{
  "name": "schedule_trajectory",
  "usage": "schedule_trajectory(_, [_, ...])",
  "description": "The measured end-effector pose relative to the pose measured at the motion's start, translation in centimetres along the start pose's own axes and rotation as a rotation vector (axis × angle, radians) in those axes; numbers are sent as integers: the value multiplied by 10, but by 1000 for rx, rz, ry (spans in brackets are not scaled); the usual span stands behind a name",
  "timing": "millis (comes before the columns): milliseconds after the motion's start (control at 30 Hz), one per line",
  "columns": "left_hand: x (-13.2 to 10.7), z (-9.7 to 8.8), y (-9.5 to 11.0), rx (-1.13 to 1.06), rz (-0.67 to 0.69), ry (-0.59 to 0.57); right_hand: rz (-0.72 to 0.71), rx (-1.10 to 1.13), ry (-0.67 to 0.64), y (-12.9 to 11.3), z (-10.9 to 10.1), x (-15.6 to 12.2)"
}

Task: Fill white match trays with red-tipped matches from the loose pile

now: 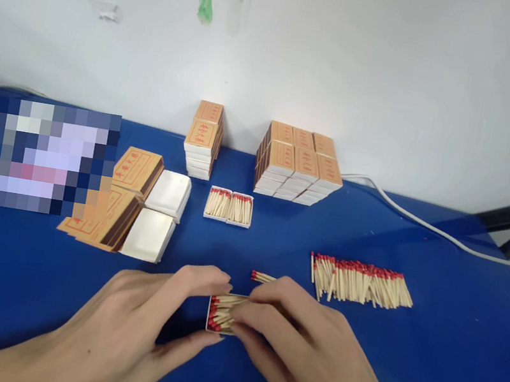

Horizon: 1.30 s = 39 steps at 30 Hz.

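Note:
A small white matchbox tray (208,313) lies on the blue table in front of me, filled with red-tipped matches (217,322). My left hand (149,310) pinches the tray's left part, fingers on the far edge and thumb on the near edge. My right hand (294,339) covers the right part of the tray, its thumb and fingertips closed on the matches inside. Just beyond that hand lie a few loose matches (262,277), partly hidden by its fingers. To the right is a wide pile of loose matches (361,282), heads pointing away from me.
Two filled trays (228,206) stand side by side farther back. Stacked matchboxes (203,137) and a larger block of matchboxes (301,163) stand near the wall. At left are flat matchbox sleeves (106,213) and empty white trays (150,236). A white cable (424,225) crosses the right.

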State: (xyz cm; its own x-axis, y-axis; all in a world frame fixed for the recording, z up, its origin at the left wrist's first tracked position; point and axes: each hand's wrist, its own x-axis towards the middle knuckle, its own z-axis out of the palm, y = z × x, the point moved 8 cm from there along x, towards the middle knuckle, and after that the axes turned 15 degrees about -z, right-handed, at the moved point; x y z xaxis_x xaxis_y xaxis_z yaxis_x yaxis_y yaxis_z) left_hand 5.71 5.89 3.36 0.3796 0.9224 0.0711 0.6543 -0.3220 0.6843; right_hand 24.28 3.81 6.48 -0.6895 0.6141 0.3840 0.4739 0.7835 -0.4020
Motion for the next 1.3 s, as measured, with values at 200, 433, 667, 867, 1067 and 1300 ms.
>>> schedule_trajectory(200, [1, -1, 1, 38, 13, 9, 122, 55, 25, 18, -8, -6])
schedule_trajectory(433, [3, -3, 7, 38, 33, 15, 133, 104, 30, 20, 0, -4])
schedule_trajectory(667, [3, -5, 14, 17, 152, -24, 177, 31, 149, 19, -8, -4])
schedule_trajectory(867, [3, -9, 13, 66, 156, 78, 266, -53, 75, 37, -23, -12])
schedule_trajectory(1067, [3, -8, 15, 78, 153, 45, 270, -102, 10, 45, -19, -21])
schedule_trajectory(1300, [1, -5, 10, 99, 143, 30, 163, -241, 48, 35, -7, -12])
